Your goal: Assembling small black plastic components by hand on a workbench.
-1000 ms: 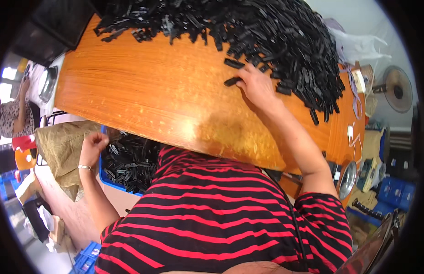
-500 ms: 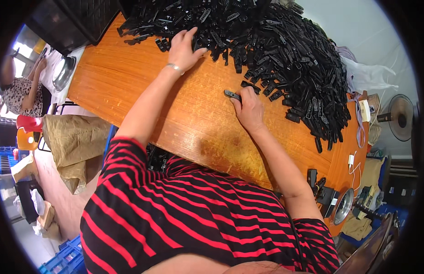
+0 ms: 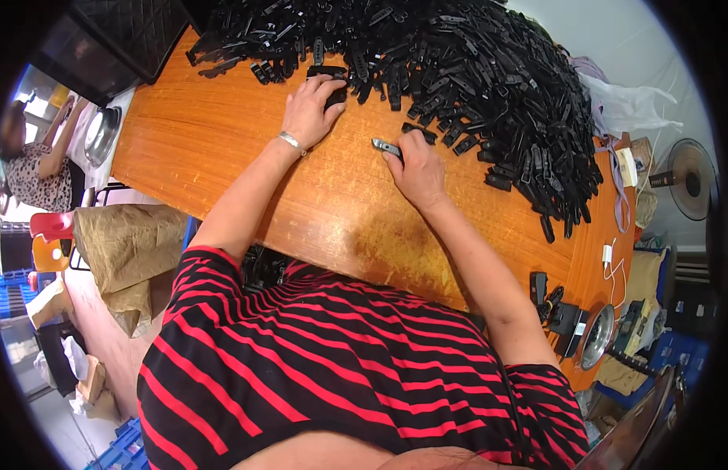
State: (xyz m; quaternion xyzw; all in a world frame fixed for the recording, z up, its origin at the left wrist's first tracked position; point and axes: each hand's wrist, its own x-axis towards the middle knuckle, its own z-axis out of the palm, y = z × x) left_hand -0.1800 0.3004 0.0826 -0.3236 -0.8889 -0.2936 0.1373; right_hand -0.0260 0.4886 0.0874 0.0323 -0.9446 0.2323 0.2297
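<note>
A large heap of black plastic buckle-like pieces (image 3: pixel 473 86) covers the far side of the wooden table (image 3: pixel 223 133). At the heap's near edge, my left hand (image 3: pixel 307 113) has its fingers curled over a black buckle piece (image 3: pixel 326 72), partly hidden beneath them. My right hand (image 3: pixel 421 168) is closed around a small tool that looks like a utility knife (image 3: pixel 386 146). Its grey end sticks out to the left past my thumb. Just beyond my right fingers lies another black piece (image 3: pixel 419 132).
A black crate (image 3: pixel 105 47) stands at the far left. Near the right edge are a black device (image 3: pixel 569 319), a round metal dish (image 3: pixel 596 337) and a white cable (image 3: pixel 608 254). A fan (image 3: pixel 689 180) stands farther right. Another person (image 3: pixel 43 168) works at the left.
My left hand has drawn back from the heap toward me, with a black piece now under its fingers. My right hand has shifted slightly left and away from me, still gripping its tool.
</note>
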